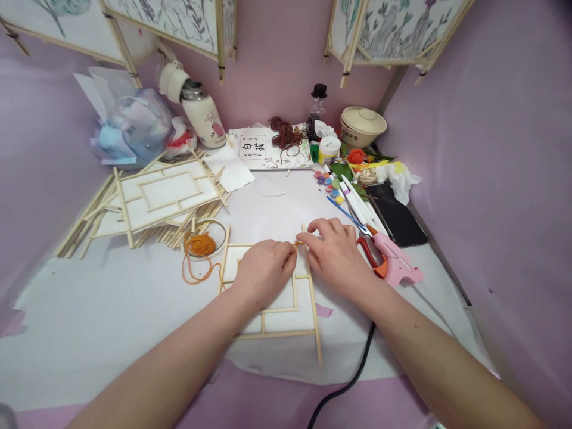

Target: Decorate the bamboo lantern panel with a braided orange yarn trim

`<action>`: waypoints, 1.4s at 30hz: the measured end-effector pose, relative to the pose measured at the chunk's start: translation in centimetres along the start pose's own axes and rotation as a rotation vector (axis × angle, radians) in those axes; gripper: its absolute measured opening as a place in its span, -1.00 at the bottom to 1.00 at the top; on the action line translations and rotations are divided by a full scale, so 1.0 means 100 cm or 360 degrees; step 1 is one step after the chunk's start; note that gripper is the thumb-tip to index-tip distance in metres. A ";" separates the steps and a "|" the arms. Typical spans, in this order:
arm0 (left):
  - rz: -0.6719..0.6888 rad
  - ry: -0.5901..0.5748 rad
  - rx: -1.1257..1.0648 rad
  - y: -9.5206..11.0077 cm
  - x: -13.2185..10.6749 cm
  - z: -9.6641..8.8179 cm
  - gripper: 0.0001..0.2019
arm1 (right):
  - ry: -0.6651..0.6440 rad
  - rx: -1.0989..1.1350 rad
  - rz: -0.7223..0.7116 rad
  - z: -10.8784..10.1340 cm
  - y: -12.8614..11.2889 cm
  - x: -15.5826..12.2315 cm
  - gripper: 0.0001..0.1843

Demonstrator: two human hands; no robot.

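Observation:
A wooden stick frame [279,335] backed with white paper lies flat on the table in front of me. At its far right corner my left hand [268,269] is closed, thumb and index finger pinched on orange yarn. Close beside it, my right hand [335,253] has its index finger and thumb at the same corner, where a bit of the orange yarn shows between the hands. Its other fingers are loosely bent. The ball of orange yarn [201,243] sits by a roll of tape [218,229] to the left, its loose strand running toward the frame. The fingertips hide the exact grip.
Stacked stick frames [165,189] lie at the left. A pink glue gun [395,259], its black cable [364,363], red-handled scissors [370,253] and a phone [400,217] are at the right. Behind stand an open bottle [205,116], a book [252,149] and a lidded bowl [361,126]. Paper lanterns hang overhead.

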State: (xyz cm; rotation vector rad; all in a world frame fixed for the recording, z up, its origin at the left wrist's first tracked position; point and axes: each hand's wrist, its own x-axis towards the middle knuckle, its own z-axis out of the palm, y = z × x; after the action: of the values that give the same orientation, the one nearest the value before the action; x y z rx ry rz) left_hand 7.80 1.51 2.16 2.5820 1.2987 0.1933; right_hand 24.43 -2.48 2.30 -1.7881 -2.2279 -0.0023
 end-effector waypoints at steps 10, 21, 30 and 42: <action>0.0022 0.0021 -0.0014 -0.001 0.000 0.000 -0.77 | 0.0002 0.0058 -0.0004 0.000 0.000 -0.001 -0.74; 0.0016 0.0013 0.0005 -0.001 0.000 0.001 -0.76 | 0.0064 -0.0016 -0.0111 0.001 0.003 0.000 -0.81; -0.0006 0.0045 -0.0027 -0.002 0.000 0.000 -0.75 | 0.0071 -0.0105 -0.0183 -0.001 0.003 -0.001 -0.84; -0.0151 0.0118 -0.0077 -0.004 0.011 -0.011 -0.74 | 0.0017 -0.0164 -0.0205 -0.004 0.001 -0.001 -0.82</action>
State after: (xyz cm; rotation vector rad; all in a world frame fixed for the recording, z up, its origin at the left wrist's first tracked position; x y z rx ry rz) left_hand 7.87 2.81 3.13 2.4879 1.4208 0.3021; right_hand 24.61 -2.66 2.64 -1.6868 -2.3705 -0.1554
